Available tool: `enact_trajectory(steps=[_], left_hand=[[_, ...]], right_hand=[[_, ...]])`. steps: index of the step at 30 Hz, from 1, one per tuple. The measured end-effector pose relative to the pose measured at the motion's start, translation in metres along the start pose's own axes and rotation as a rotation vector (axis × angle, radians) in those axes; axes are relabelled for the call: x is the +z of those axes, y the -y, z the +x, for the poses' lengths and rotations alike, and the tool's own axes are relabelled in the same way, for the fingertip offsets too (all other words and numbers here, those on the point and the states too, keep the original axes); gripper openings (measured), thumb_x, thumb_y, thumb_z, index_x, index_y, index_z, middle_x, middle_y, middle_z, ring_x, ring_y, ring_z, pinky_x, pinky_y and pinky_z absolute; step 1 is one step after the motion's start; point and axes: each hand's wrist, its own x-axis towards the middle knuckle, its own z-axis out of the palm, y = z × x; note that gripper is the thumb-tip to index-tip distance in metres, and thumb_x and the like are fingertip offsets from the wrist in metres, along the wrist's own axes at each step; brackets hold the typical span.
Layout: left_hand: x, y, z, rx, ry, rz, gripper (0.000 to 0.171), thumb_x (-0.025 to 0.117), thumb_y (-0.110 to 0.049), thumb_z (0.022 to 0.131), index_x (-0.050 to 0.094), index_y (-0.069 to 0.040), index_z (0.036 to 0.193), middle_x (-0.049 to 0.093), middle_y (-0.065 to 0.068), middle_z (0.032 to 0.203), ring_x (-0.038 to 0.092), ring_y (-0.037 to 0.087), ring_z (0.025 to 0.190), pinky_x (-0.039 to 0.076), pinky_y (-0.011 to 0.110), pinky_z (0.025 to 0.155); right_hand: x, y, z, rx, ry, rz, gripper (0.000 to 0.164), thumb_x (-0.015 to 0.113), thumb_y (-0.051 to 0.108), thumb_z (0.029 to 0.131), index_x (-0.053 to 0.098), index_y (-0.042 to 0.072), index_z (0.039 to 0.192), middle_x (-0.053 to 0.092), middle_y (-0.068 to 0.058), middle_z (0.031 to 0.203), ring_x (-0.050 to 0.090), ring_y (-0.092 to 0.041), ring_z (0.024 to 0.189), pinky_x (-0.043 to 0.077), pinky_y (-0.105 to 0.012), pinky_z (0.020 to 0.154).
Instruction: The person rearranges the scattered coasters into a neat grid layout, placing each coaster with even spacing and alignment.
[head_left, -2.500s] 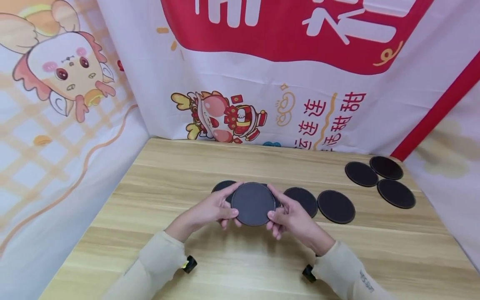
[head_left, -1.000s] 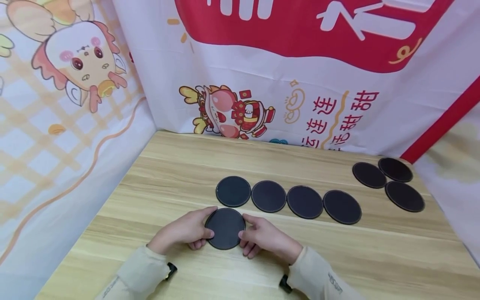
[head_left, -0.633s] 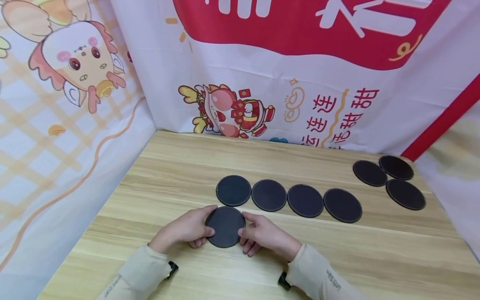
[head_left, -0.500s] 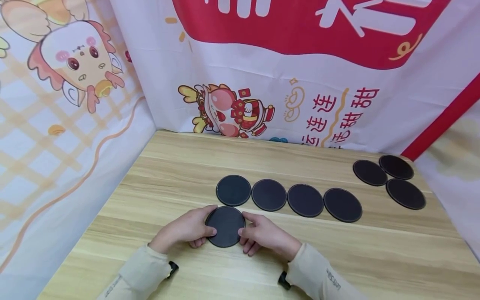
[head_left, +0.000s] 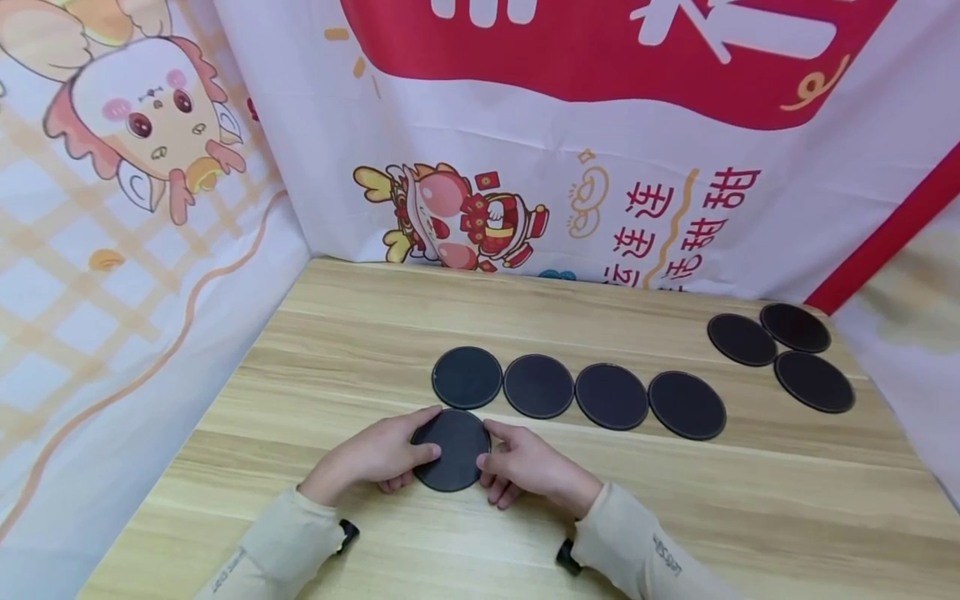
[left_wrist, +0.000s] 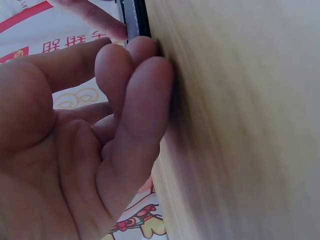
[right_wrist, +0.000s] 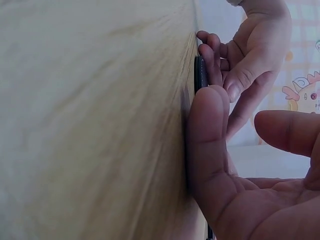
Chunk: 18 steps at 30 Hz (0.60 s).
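A round black coaster [head_left: 452,454] with a stitched rim lies flat on the wooden table between both hands. My left hand [head_left: 378,454] holds its left side, thumb over the top and index finger along the far rim. At the right rim, my right hand [head_left: 532,467] has its index finger and thumb tip, the other fingers curled beneath. Just beyond, a row of similar coasters begins with a dark one [head_left: 467,377], its near edge close to or touching the held coaster. The left wrist view shows only the edge of the held coaster [left_wrist: 132,20].
The row continues rightward with a second coaster [head_left: 537,386], a third coaster [head_left: 611,396] and an end coaster [head_left: 687,405]. A cluster of three coasters [head_left: 742,339] lies at the table's far right corner. Printed cloth [head_left: 465,125] hangs along the back and sides of the table [head_left: 637,492].
The coaster came down from being held up before the row and moved left, onto the table below the row's left end. Lately my left thumb has slid further over its top.
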Motion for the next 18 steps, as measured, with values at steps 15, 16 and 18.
enact_trajectory(steps=[15, 16, 18], left_hand=[[-0.0013, 0.0016, 0.0029, -0.019, 0.010, -0.006, 0.065, 0.063, -0.023, 0.102, 0.033, -0.017, 0.159, 0.060, 0.012, 0.059, 0.053, 0.018, 0.045, 0.048, 0.031, 0.043], [-0.0013, 0.0017, 0.0026, -0.019, 0.010, -0.006, 0.065, 0.063, -0.023, 0.102, 0.033, -0.017, 0.159, 0.060, 0.012, 0.059, 0.053, 0.018, 0.045, 0.048, 0.032, 0.043], [-0.0013, 0.0020, 0.0020, -0.020, 0.010, -0.003, 0.065, 0.063, -0.024, 0.102, 0.033, -0.017, 0.159, 0.061, 0.012, 0.059, 0.053, 0.018, 0.045, 0.048, 0.031, 0.043]], right_hand=[[-0.0007, 0.0005, 0.0005, -0.003, -0.011, -0.010, 0.074, 0.058, 0.008, 0.099, 0.017, -0.004, 0.159, 0.068, -0.017, 0.081, 0.063, -0.020, 0.056, 0.058, -0.039, 0.053], [-0.0007, 0.0006, 0.0005, -0.001, -0.011, -0.011, 0.074, 0.058, 0.008, 0.099, 0.017, -0.004, 0.159, 0.068, -0.017, 0.081, 0.063, -0.020, 0.056, 0.058, -0.038, 0.053], [-0.0005, 0.0004, 0.0009, 0.002, -0.011, -0.010, 0.073, 0.058, 0.008, 0.099, 0.017, -0.003, 0.159, 0.069, -0.017, 0.081, 0.063, -0.019, 0.056, 0.058, -0.038, 0.053]])
